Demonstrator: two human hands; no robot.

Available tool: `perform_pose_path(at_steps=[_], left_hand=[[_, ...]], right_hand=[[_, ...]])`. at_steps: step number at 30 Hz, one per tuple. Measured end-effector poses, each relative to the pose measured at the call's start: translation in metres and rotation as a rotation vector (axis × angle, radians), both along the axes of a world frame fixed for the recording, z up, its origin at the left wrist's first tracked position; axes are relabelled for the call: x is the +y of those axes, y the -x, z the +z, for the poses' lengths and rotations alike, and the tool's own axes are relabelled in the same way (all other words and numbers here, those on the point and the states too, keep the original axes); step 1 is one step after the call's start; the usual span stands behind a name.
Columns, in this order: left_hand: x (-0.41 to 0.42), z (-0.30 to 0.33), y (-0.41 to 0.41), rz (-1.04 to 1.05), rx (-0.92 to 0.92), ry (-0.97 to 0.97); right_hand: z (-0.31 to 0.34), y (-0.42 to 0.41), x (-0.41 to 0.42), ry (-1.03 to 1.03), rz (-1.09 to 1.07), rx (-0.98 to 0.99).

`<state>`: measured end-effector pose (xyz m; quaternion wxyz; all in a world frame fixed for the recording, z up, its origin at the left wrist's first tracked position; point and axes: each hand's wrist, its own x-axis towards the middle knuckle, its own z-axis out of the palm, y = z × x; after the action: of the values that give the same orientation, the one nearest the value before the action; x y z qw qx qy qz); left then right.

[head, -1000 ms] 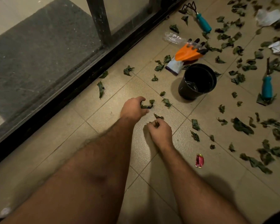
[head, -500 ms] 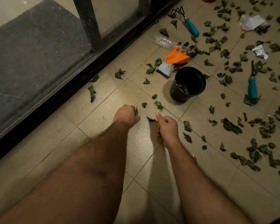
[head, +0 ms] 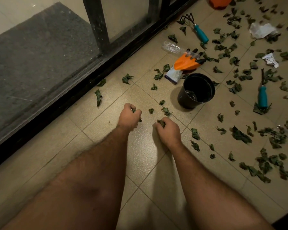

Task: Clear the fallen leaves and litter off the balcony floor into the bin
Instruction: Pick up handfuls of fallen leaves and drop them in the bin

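both hands have drawn closer together on the balcony floor (head: 145,163) since a moment ago, and the leaf that lay between them is now gathered up. left hand (head: 129,117) is a fist, fingers curled round green leaf scraps that poke out by the thumb and under the knuckles. right hand (head: 168,130) rests low on the tiles, fingers bent round a crumpled leaf (head: 161,123) at its front edge. black bin (head: 196,90) stands upright ahead of the right hand, near but apart, with something dark at its bottom. a few loose leaves (head: 166,111) lie between hands and bin; many more scatter to the right. an orange and white glove (head: 183,64) lies just beyond the bin, touching a clear plastic wrapper (head: 171,46). two teal-handled garden tools (head: 201,33) lie among the leaves, one far, one right. crumpled white paper (head: 261,30) sits at upper right. a dark door frame (head: 96,75) borders the floor on the left.
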<state>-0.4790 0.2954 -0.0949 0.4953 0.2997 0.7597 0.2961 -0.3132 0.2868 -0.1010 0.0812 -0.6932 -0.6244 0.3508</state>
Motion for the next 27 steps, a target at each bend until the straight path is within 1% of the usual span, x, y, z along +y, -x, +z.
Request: perform_pose_path(at_steps=[1,3,4,5,6,8,11,13,15,18,21,24,27], left_hand=[[0.003,0.000,-0.003,-0.022,0.011,-0.002],[0.008,-0.001,-0.009,-0.095,0.076,-0.026],[0.011,-0.002,-0.012,-0.135,0.129,-0.040],[0.015,-0.002,-0.015,-0.166,0.188,-0.052],[0.018,-0.002,-0.018,-0.192,0.238,-0.063],[0.023,-0.002,-0.023,-0.251,0.305,-0.084],[0.033,-0.002,-0.031,-0.359,0.390,-0.097],[0.041,-0.005,-0.034,-0.397,0.443,-0.076],[0.047,-0.010,-0.037,-0.438,0.495,-0.044],[0.049,-0.015,-0.041,-0.467,0.574,-0.001],[0.045,-0.019,-0.043,-0.458,0.611,0.014],[0.041,-0.022,-0.041,-0.443,0.599,-0.013],[0.037,-0.023,-0.033,-0.313,0.540,-0.026]], right_hand=[[0.004,-0.001,0.000,0.066,-0.163,0.226],[0.014,-0.003,-0.002,0.273,-0.551,0.741],[0.018,-0.005,-0.004,0.370,-0.687,0.966],[0.020,-0.008,-0.005,0.431,-0.760,1.125],[0.019,-0.011,-0.007,0.454,-0.785,1.209],[0.014,-0.017,-0.009,0.453,-0.751,1.284],[0.010,-0.025,-0.007,0.427,-0.665,1.341],[0.014,-0.030,-0.001,0.392,-0.592,1.368],[0.020,-0.033,0.006,0.340,-0.572,1.364],[0.026,-0.037,0.016,0.279,-0.632,1.211],[0.023,-0.038,0.022,0.251,-0.694,1.040],[0.018,-0.034,0.025,0.242,-0.744,0.909],[0.006,-0.027,0.034,0.154,-0.700,0.711]])
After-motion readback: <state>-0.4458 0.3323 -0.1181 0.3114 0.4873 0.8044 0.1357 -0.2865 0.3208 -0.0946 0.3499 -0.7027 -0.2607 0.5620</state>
